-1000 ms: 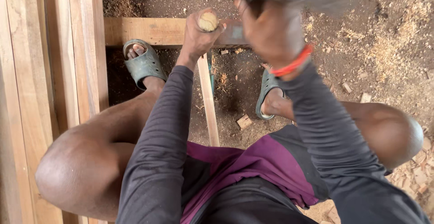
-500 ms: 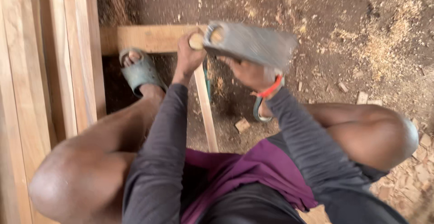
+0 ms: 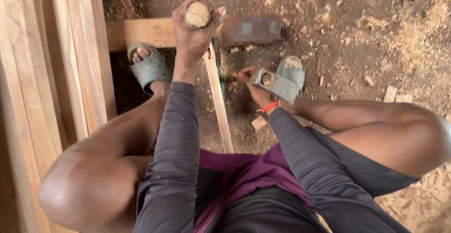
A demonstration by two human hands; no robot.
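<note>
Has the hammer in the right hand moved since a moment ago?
Yes. The hammer has come down from beside the chisel handle to near the right sandal, well below the wooden beam.

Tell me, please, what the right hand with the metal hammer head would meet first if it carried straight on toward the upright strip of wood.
Probably the thin wooden strip itself: the right hand with the hammer head sits just right of it, with only chip-strewn ground between. Depth is unclear.

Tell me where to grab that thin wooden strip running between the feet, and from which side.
Take the thin wooden strip at its near, lower half, coming from above with fingers across its narrow width. That stretch lies bare on the ground between the knees. Its far end is taken up by the left hand gripping a round-topped wooden handle, and the right hand holds a grey hammer head just beside it.
</note>
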